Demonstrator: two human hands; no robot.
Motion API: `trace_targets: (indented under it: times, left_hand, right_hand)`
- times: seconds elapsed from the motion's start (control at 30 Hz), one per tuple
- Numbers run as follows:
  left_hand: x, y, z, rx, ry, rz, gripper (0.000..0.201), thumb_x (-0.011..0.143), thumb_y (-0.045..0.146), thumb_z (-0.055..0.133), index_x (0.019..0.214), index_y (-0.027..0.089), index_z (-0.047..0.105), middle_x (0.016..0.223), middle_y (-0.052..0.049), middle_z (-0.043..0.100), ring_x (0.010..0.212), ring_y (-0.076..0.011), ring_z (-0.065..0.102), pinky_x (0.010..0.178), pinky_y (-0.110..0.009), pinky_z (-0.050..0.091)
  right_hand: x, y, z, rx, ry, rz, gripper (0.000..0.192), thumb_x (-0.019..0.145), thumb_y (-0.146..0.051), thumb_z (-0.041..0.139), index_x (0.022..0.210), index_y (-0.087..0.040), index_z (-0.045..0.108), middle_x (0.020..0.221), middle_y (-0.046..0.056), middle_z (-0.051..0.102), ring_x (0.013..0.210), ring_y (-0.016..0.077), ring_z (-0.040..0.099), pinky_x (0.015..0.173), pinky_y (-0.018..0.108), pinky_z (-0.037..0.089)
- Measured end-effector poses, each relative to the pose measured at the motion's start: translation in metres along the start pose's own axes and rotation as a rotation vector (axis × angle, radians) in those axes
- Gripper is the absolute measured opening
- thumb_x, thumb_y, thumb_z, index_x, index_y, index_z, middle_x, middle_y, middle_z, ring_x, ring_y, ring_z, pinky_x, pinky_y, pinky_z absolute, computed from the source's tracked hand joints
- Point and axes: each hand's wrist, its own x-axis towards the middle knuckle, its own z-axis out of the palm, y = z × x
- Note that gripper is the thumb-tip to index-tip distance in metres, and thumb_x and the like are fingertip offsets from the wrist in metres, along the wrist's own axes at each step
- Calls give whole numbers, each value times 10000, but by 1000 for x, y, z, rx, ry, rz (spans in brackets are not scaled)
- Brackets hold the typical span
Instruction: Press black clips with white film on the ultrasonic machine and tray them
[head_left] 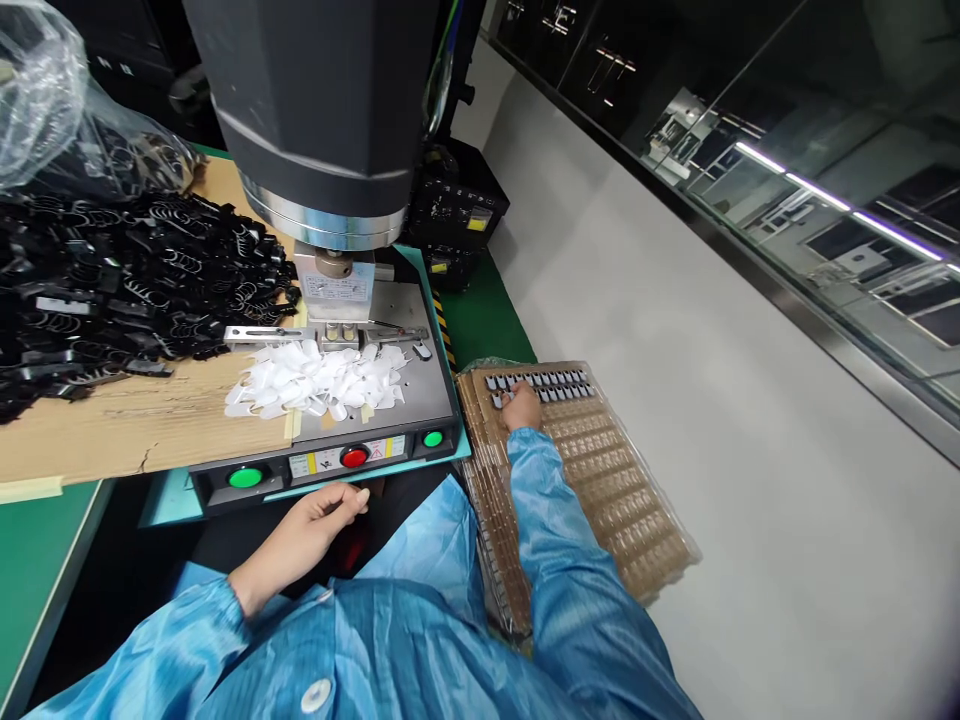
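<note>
1. Head view: my right hand (520, 408) rests on the tray (637, 520), fingers curled at the row of small grey parts (551, 385); whether it holds one, I cannot tell. Step: placing or picking.
2. Left hand (319, 525) sits loosely curled, empty, below the red button (354, 457); next calls for a precise seat.

Two green buttons (245, 478), one red button (354, 458), one stack of brown trays (600, 470), two hands (315, 525).
</note>
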Motion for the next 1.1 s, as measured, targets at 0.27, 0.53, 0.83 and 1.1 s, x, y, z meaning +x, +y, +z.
trace_targets:
  times: [0.27,0.53,0.83,1.1]
  left_hand:
    - [-2,1,1,-4,-3,-12,516,913,724,695,858,211,719,915,-52,699,836,-208,607,721,-294,481]
    - [-1,1,0,19,-7,1,535,911,740,683,863,209,726,930,-61,692,884,-224,606,765,-306,487]
    - [-1,1,0,9,-22,8,519,929,721,677,873,207,725,945,-57,704,881,-212,610,762,-302,490]
    - [-1,2,2,-24,-20,9,500,908,710,704,844,214,716,904,-56,716,814,-212,632,713,-307,517]
  right_hand:
    - [0,-3,-3,-33,2,0,181,956,-183,650,1134,-172,678,1130,134,744,1085,275,672,931,343,494]
    - [0,-4,0,-36,-5,-4,198,947,-180,681,1144,-173,677,1151,142,745,1119,283,680,968,354,496]
    - [3,-11,5,-29,-16,-17,191,957,-200,689,1146,-174,686,1169,147,750,1138,282,691,984,349,500]
    - [5,-14,5,-34,-17,-17,209,960,-191,678,1167,-165,698,1192,155,757,1126,286,700,957,353,507]
